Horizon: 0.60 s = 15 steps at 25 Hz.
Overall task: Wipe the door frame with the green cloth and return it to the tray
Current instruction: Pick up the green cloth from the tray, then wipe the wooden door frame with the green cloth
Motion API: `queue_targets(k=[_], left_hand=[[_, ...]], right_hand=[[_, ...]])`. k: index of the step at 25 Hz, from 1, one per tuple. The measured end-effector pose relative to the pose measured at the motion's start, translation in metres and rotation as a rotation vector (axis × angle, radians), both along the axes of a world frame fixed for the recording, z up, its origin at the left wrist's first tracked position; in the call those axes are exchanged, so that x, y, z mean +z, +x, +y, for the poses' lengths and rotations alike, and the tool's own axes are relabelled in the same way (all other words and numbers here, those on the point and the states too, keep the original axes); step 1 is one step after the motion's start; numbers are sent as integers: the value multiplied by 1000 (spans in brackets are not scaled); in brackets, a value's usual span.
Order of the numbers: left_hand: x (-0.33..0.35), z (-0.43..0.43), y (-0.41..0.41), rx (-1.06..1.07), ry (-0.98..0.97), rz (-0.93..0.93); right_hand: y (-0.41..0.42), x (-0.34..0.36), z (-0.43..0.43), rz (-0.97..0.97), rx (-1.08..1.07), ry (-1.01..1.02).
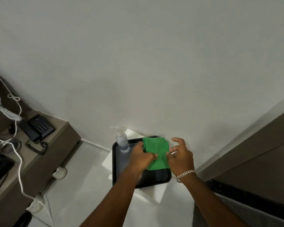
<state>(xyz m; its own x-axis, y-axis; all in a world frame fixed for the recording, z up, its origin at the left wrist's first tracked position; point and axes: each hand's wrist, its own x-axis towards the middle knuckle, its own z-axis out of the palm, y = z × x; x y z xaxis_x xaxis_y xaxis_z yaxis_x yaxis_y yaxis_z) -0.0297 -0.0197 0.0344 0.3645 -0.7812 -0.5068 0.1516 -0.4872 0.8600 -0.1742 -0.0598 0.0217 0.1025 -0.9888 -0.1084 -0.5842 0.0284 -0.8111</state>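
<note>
A folded green cloth (156, 153) lies in a black tray (156, 179) that rests on a low white stand by the wall. My left hand (140, 157) presses on the cloth's left edge, with the thumb and fingers closed on the fabric. My right hand (180, 157) is at the cloth's right edge, thumb and forefinger pinching the fabric and the other fingers spread. A silver bracelet sits on my right wrist. The dark brown door frame (256, 145) runs diagonally at the right.
A clear spray bottle (122, 141) stands in the tray's far left corner, close to my left hand. At the left, a brown desk (56, 145) holds a black telephone (38, 128) and white cables. Pale floor lies between desk and tray.
</note>
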Motion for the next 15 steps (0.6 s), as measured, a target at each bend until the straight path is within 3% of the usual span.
queue_targets(k=[5,11,15], left_hand=[[117,-22,-42,-162,-323,54],[294,-60,-119,-346,-722,28],[391,-83,-173,-398,-1030,-110]], right_hand=[[-51,111,-11,-193,-230,-385],[-126,272,-37,-472,-360,-892],[-183,367,-58,-510,-441,-1236]])
